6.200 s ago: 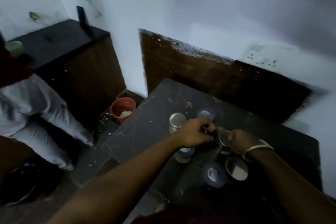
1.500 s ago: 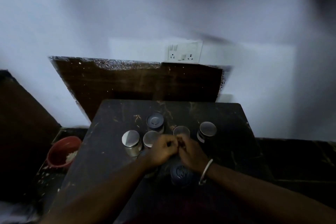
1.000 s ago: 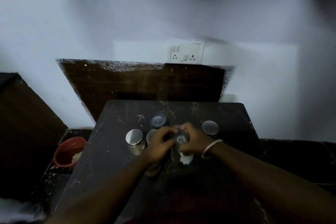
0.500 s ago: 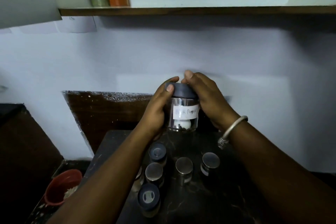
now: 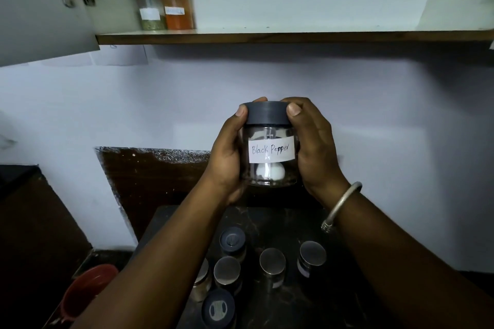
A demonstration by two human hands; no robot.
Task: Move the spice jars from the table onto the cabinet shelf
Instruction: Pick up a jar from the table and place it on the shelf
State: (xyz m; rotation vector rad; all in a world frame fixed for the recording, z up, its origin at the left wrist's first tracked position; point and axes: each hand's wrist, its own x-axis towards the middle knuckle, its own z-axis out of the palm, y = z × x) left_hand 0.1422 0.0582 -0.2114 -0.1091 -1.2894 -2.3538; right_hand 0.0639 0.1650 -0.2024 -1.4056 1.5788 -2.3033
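Observation:
I hold a clear glass jar [image 5: 270, 152] with a dark grey lid and a white label reading "Black Pepper" upright in front of me, well above the table. My left hand [image 5: 227, 157] grips its left side and my right hand [image 5: 315, 152] its right side. Above it runs the cabinet shelf [image 5: 294, 36], where a jar of green spice [image 5: 149, 6] and a jar of orange spice [image 5: 177, 6] stand at the left. On the dark table [image 5: 307, 299] below are several more jars with steel or dark lids [image 5: 272, 262].
An open white cabinet door [image 5: 40, 8] with a metal hinge hangs at the upper left. A red bowl [image 5: 85, 294] sits on the floor left of the table. A dark wooden board [image 5: 152, 181] leans against the wall behind the table.
Both hands took a jar from the table cluster and lifted it to chest height. My view tilted up, which brought the shelf and its two jars into sight.

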